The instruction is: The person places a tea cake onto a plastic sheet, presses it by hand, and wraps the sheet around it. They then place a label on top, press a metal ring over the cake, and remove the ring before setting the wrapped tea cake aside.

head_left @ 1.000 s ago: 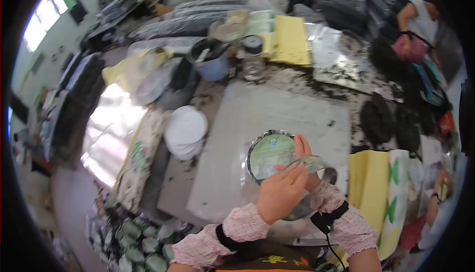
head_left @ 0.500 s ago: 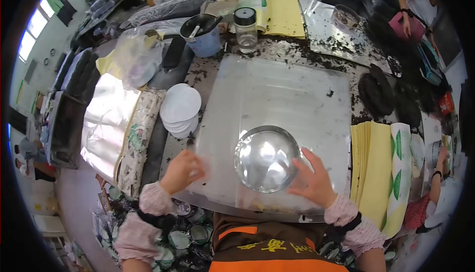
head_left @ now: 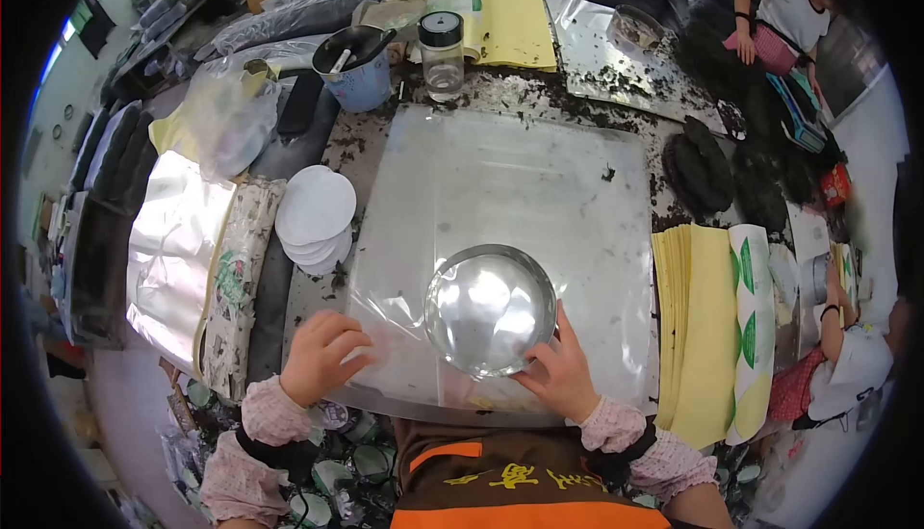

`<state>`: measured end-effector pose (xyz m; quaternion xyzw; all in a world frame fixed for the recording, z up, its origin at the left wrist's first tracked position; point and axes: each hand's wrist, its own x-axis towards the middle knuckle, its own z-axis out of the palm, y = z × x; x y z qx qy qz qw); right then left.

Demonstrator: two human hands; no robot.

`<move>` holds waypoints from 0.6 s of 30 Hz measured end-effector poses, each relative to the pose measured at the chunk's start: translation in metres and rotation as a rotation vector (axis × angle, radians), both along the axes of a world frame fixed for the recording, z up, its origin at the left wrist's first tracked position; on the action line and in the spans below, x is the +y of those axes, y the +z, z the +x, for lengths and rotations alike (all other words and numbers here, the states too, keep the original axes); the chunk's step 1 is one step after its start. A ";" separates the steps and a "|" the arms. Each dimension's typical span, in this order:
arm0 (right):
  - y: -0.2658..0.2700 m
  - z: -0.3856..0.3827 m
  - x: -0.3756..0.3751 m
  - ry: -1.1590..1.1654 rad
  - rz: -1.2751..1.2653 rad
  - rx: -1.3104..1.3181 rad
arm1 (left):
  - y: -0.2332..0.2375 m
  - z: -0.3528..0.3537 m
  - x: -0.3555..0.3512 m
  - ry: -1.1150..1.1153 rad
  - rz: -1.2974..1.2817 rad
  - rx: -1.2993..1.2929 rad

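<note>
A shallow, shiny round metal dish (head_left: 489, 298) sits on the clear plastic sheet (head_left: 539, 192) in front of me. My right hand (head_left: 556, 367) is at its lower right rim, thumb over the edge and fingers along the outside. Left of the dish, my left hand (head_left: 325, 356) hovers over the sheet's near left corner with its fingers loosely bent and apart, and I see nothing in it. A small stack of white paper discs (head_left: 316, 211) lies beyond that hand, beside the sheet.
Folded yellow paper (head_left: 698, 336) lies to the right, silvery foil bags (head_left: 178, 259) to the left. At the back stand a lidded jar (head_left: 443, 57) and a blue bucket (head_left: 358, 81). Dark leaf bits are scattered around. Other people work at the right (head_left: 799, 9).
My right hand has closed in on the dish's rim, from spread fingers beside it. The left hand's fingers have loosened from a near pinch. The whole view has shifted slightly.
</note>
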<state>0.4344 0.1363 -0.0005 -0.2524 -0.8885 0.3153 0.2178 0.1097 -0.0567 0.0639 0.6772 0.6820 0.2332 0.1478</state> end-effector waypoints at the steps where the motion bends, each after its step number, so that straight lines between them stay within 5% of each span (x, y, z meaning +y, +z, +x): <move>1: 0.000 0.002 0.000 0.008 -0.030 0.007 | -0.001 -0.004 -0.004 0.004 -0.097 -0.064; 4: -0.001 0.004 0.004 0.042 -0.130 0.031 | -0.046 -0.018 -0.014 -0.254 -0.235 -0.171; 9: 0.039 0.047 0.003 0.263 -0.139 0.050 | -0.062 -0.021 -0.016 -0.275 -0.243 -0.189; 11: 0.046 0.040 -0.011 0.326 -0.603 -0.058 | -0.054 -0.019 -0.012 -0.223 -0.265 -0.173; 13: 0.051 0.017 -0.032 0.471 -0.736 -0.175 | -0.047 -0.012 0.002 -0.137 -0.291 -0.146; 16: 0.048 -0.018 -0.045 0.569 -0.514 -0.134 | 0.030 -0.003 0.034 0.206 0.041 -0.233; 18: 0.020 -0.021 -0.017 0.464 -0.243 -0.077 | 0.037 0.005 0.015 -0.009 0.031 -0.117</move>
